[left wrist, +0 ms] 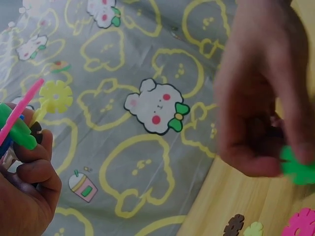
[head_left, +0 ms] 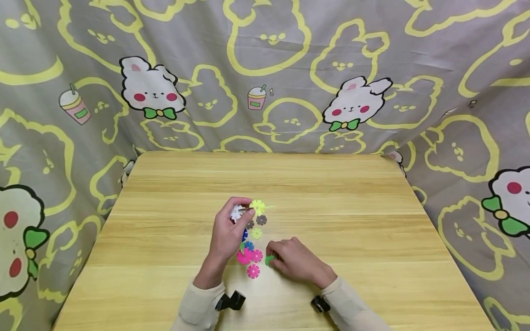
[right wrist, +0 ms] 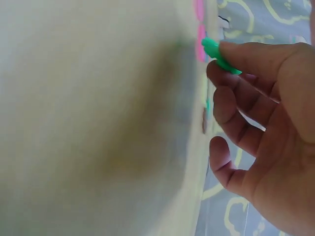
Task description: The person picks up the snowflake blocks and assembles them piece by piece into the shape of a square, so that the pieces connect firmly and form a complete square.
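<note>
My left hand (head_left: pixel 223 236) holds a joined cluster of notched plastic snowflake discs. A yellow disc (head_left: pixel 257 208) sticks out past the fingertips beside a white disc (head_left: pixel 237 212). In the left wrist view, a pink disc (left wrist: pixel 22 110) and a green disc (left wrist: pixel 17 128) stand edge-on in the cluster; fingers hide part of it. Lower and to the right, my right hand (head_left: pixel 296 259) pinches a loose green snowflake disc (right wrist: pixel 216 55) between thumb and index finger. The two hands are apart.
Loose discs lie on the wooden table (head_left: pixel 352 207) between the hands: a pink disc (head_left: pixel 253 271), a pale yellow disc (head_left: pixel 256 233) and a dark brown disc (head_left: pixel 262 219) among them. A patterned curtain (head_left: pixel 281 87) surrounds the table's back and sides.
</note>
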The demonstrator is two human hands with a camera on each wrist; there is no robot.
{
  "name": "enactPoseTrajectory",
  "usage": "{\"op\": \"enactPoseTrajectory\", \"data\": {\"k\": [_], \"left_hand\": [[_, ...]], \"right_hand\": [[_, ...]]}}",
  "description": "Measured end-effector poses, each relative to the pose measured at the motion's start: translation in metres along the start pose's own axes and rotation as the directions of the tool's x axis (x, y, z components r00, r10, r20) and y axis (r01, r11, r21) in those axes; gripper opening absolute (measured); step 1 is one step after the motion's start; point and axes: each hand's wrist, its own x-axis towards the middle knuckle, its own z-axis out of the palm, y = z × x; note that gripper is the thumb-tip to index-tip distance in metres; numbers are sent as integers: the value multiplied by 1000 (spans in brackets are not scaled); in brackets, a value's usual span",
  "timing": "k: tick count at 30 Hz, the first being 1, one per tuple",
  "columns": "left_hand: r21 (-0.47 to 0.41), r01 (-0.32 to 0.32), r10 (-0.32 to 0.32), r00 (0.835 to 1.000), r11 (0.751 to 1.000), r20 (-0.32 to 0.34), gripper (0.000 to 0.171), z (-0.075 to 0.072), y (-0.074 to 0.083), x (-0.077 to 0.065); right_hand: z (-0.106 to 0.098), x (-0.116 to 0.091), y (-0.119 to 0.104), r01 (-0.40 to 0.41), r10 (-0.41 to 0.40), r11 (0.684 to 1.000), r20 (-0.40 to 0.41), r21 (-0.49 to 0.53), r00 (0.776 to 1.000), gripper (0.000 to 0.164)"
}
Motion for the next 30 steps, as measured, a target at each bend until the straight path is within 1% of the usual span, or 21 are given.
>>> {"op": "enactPoseTrajectory", "data": {"k": [2,4,7,9,11,13,16,19,22,24,26,30], "left_hand": [[1,-2,2,1000,1000,-3,18,0,0,0],[2,-5,5,1000,1000,-6,18,0,0,0],[2,-10,10,1000,1000,-12,18,0,0,1],[4,-13,13,1000,1000,-16,18,0,0,1],[4,-17,17,1000,1000,-18,18,0,1,1],[4,-18,18,1000,1000,-17,18,0,1,0],[1,-19,19,1000,1000,-13,18,0,2,0],[0,-14,14,1000,1000,-6,19,0,3,0],[1,-4,4,1000,1000,4,19,1,4,-1],[1,-2,2,1000,1000,9,19,2,4,-2],[3,-4,4,1000,1000,14,19,2,4,-2],[-1,-14,14,1000,1000,20,19,3,4,-2]], "right_hand": [[-8,1,0,-18,19,998,-25,60,1000,8],[-18,2,0,-42,50,991,-60,129,997,14],[-37,4,0,-71,105,974,-151,215,983,22],[-50,4,0,-76,142,959,-230,272,963,25],[-63,5,-1,-73,177,946,-311,317,934,23],[-75,5,-4,-67,214,926,-371,371,904,20],[-88,5,-9,-60,270,892,-420,449,867,18],[-96,5,-15,-40,305,855,-438,517,846,18],[-100,6,-20,-10,318,822,-445,569,837,17],[-102,7,-22,7,316,811,-449,585,836,17],[-102,8,-23,17,310,808,-449,589,838,17],[-103,10,-24,20,295,813,-443,581,847,16]]}}
